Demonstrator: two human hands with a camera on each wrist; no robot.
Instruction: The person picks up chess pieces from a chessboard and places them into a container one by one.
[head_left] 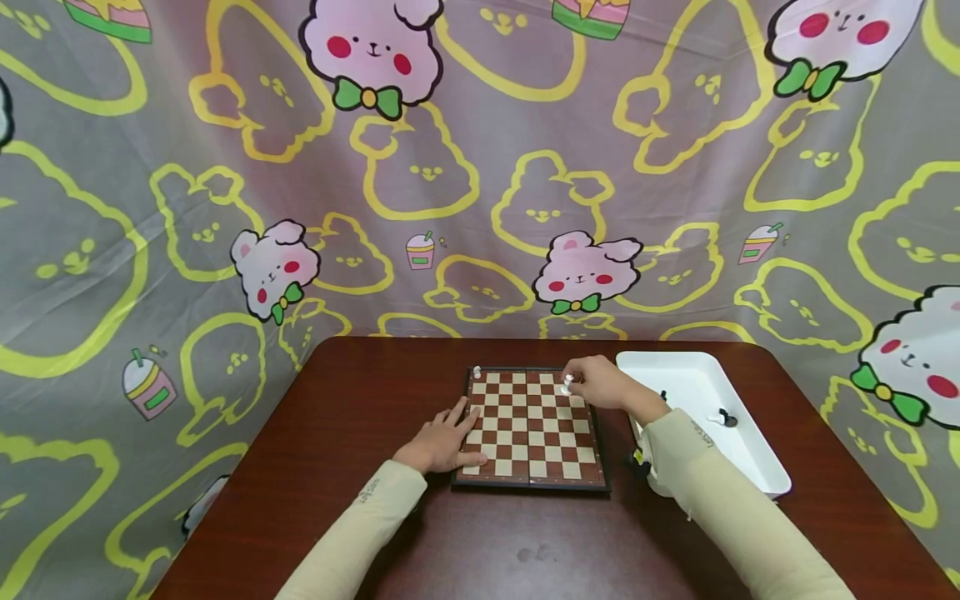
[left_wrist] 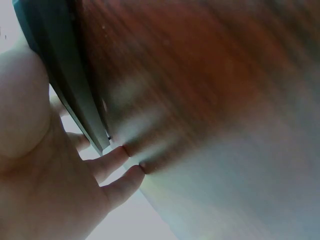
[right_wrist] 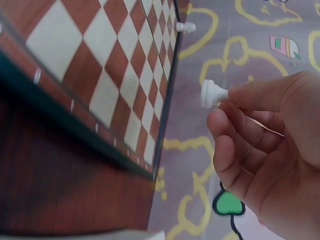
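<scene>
A folding chessboard point(head_left: 528, 486) with brown and cream squares lies on the table. Between thumb and fingers, my right hand point(head_left: 600, 382) pinches a white chess piece point(right_wrist: 213, 94) over the board's far right part, its wide base turned away from the palm. The top of that piece is hidden by the fingers. My left hand point(head_left: 440, 443) rests at the board's left edge, fingers spread, with thumb and some fingertips on the board. In the left wrist view, two fingertips point(left_wrist: 134, 175) touch the table beside the board's dark side. Another white chess piece point(head_left: 477, 372) stands at the far left corner.
To the right of the board sits a white tray point(head_left: 750, 454), partly behind my right forearm. Inside it lie a few black and white pieces point(head_left: 724, 417). A patterned cloth point(head_left: 480, 192) hangs behind the dark red-brown table point(head_left: 375, 375) and along its sides.
</scene>
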